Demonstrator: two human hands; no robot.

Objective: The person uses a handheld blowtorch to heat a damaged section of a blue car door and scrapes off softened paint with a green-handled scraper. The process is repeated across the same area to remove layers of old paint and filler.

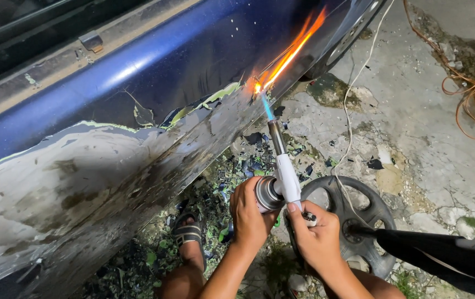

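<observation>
A blue car body panel (154, 72) runs across the left; its lower half is bare grey metal with the paint stripped (82, 188). My left hand (250, 213) grips the silver gas canister (266, 194) of a blowtorch. My right hand (315, 235) holds the torch's white head (287, 177), thumb on it. The metal nozzle (276, 137) points up at the panel. A blue jet meets the paint edge and orange flame (290, 55) streaks up along the panel.
Paint flakes (237, 166) litter the cracked concrete ground (414, 111). A dark wheel cover (353, 216) lies under my right hand. A black tool (442, 252) crosses the lower right. An orange cable (470, 94) and a white cord (353, 94) trail nearby. My sandalled foot (188, 235) rests below the panel.
</observation>
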